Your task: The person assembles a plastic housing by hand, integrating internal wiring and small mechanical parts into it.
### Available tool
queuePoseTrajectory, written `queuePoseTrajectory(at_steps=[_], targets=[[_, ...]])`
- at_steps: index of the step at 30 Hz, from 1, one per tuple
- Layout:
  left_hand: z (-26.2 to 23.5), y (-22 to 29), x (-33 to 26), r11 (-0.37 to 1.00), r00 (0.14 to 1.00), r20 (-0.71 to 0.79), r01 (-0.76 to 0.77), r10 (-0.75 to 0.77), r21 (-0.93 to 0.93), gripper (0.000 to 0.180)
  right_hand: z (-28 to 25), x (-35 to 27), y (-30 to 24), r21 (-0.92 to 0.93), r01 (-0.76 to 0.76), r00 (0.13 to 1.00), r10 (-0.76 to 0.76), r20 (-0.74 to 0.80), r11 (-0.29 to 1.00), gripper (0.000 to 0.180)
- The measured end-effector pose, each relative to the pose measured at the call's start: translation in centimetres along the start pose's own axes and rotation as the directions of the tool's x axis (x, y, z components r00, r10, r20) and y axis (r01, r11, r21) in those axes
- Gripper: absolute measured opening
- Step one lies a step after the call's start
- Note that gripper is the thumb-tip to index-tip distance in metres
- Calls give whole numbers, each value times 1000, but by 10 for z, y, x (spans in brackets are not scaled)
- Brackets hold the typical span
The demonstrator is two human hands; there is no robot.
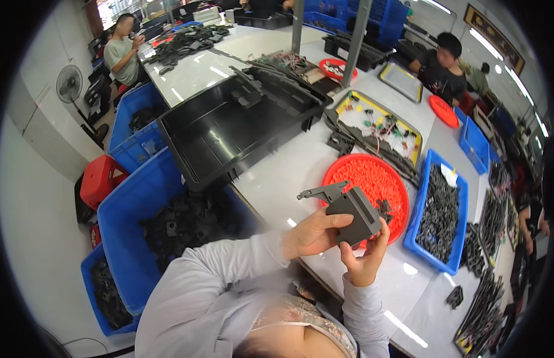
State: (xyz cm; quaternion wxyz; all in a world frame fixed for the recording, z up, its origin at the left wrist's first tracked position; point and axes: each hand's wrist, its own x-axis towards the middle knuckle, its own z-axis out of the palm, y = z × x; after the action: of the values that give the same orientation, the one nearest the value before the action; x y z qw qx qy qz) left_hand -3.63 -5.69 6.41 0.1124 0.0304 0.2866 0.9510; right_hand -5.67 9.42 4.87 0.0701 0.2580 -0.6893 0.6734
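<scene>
The left hand (309,234) was closed around the near end of a grey plastic part (348,212), with the thumb laid along its side, and the right hand (365,258) pinched the lower corner of the same part from below with fingers bent. The part was held in the air over the table (289,173), just in front of the red tray (372,179). It looked light and stiff, a moulded box shape with a thin flat arm going out to the left; I judge this arm could bend or snap, so the thick body was the safer place to hold. Its surface seemed matt, not slippery. The tray was round and ribbed and held a few small dark pieces. To its right stood a blue bin (429,253) full of black parts, and farther off a big black glossy housing (229,134).
</scene>
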Motion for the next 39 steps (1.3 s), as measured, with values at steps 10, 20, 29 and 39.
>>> queuePoseTrajectory(at_steps=[10, 20, 29, 39], targets=[[-72, 221, 20, 246, 755, 23, -242, 655, 939, 57, -25, 0, 23, -59, -68, 981, 77, 179, 996, 64], [-276, 255, 84, -141, 688, -34, 196, 725, 970, 68, -30, -1, 38, -114, -183, 969, 199, 150, 977, 55], [-267, 254, 94, -339, 432, 149, 405, 889, 849, 67, -31, -5, 55, -171, -189, 970, 210, 118, 967, 49], [-236, 274, 52, -249, 460, 73, 336, 885, 908, 86, -51, -28, 37, -263, -94, 948, 167, 271, 960, 23]])
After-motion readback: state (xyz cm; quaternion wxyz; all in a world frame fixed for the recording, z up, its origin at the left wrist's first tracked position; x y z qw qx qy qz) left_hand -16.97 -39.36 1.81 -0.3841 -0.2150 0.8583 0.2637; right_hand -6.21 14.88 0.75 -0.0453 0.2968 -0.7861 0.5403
